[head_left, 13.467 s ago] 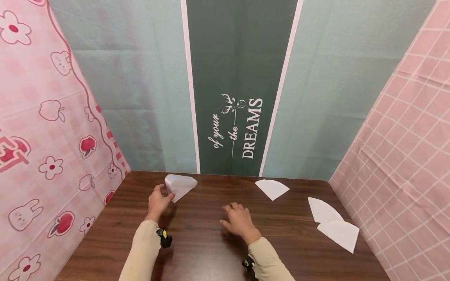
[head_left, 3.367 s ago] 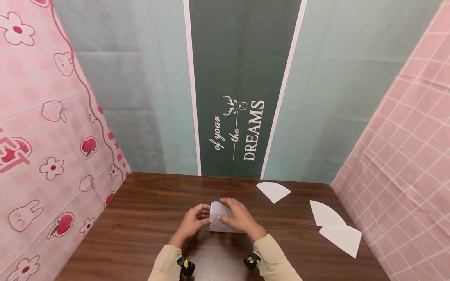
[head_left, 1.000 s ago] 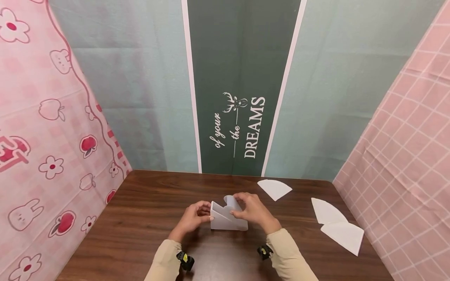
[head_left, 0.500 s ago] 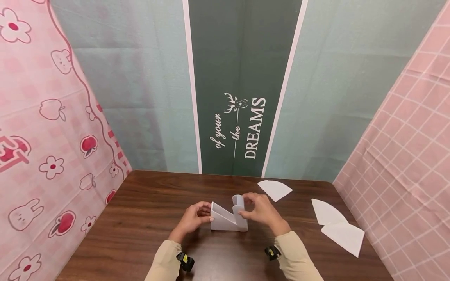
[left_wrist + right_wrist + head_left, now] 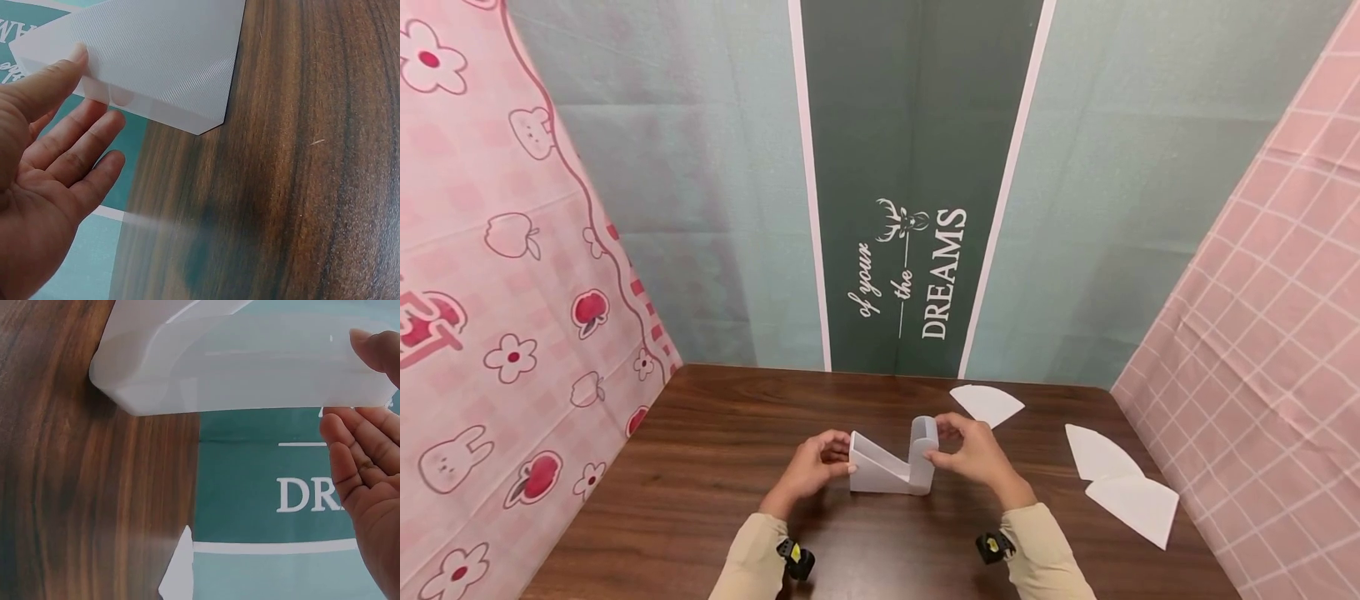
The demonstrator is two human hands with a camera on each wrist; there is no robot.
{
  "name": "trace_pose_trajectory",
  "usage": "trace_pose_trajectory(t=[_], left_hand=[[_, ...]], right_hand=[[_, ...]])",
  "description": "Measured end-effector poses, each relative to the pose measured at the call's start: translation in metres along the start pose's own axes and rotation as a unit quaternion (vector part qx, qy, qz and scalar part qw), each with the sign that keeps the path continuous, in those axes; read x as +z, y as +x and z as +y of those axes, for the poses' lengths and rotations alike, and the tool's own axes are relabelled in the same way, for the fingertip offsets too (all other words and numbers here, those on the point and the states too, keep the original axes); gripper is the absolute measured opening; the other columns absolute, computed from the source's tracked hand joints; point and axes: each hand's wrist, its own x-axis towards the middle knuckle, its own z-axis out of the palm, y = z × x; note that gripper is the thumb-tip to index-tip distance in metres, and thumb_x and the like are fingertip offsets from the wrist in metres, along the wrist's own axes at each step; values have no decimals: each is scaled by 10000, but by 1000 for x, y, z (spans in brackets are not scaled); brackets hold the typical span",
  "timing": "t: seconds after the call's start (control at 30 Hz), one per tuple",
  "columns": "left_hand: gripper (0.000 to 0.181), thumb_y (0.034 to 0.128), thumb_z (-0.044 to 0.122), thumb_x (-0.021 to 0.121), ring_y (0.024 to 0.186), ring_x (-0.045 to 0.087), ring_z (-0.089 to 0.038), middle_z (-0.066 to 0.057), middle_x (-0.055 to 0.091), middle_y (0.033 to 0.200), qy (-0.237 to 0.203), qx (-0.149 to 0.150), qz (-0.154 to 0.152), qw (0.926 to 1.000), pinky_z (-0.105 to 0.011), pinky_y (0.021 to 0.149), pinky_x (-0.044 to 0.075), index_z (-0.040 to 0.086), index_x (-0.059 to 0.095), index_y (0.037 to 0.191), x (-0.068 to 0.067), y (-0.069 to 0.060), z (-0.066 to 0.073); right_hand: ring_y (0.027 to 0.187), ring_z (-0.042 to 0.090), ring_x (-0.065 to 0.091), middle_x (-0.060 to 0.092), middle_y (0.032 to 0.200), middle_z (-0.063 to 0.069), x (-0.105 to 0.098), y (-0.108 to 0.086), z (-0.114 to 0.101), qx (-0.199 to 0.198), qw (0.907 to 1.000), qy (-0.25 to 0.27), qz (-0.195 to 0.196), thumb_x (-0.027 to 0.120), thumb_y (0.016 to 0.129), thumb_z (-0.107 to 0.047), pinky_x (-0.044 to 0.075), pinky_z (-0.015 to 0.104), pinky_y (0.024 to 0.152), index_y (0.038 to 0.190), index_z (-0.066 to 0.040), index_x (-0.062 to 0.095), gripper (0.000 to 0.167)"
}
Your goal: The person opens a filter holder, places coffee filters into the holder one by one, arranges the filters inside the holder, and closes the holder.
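Note:
A white coffee filter holder (image 5: pixel 877 477) with a slanted open top stands on the table between my hands. Its translucent rounded cover (image 5: pixel 922 457) is tilted up at the right end. My left hand (image 5: pixel 809 468) holds the tall left end, thumb on the near face and fingers behind. In the left wrist view the thumb lies on the ribbed side of the holder (image 5: pixel 162 56). My right hand (image 5: pixel 973 454) pinches the upper part of the cover. The right wrist view shows the see-through cover (image 5: pixel 250 378) between thumb and fingers of the right hand (image 5: pixel 375 462).
One white fan-shaped paper coffee filter (image 5: pixel 988 402) lies near the table's back edge, behind the right hand. Two more overlap at the right, a rear filter (image 5: pixel 1097 450) and a front filter (image 5: pixel 1138 508). Curtains stand at the back and both sides of the wooden table (image 5: pixel 737 417).
The holder came from the back left to the middle. Over the last second my right hand has swung its cover up and to the right, opening the top. My left hand has stayed still.

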Motion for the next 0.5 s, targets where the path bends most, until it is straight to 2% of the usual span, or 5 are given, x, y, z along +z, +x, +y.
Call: trace_pose_trajectory(t=[0.27,0.5], left_hand=[[280,777,-39,715,885,599,-373,-170,626,953,72,37,41,10000,-390,754,503,-52,576,1020,1,-1,-1],[273,779,-42,712,884,600,-366,-164,628,949,167,82,60,9998,-404,759,500,-48,575,1015,2,0,0]], right_hand=[[706,107,597,634,812,-51,-6,-9,9,146,9994,154,269,858,643,-159,515,279,639,971,-64,643,404],[703,113,586,628,814,-50,-9,-15,16,472,9978,288,366,860,641,-152,511,275,635,967,-62,650,398]])
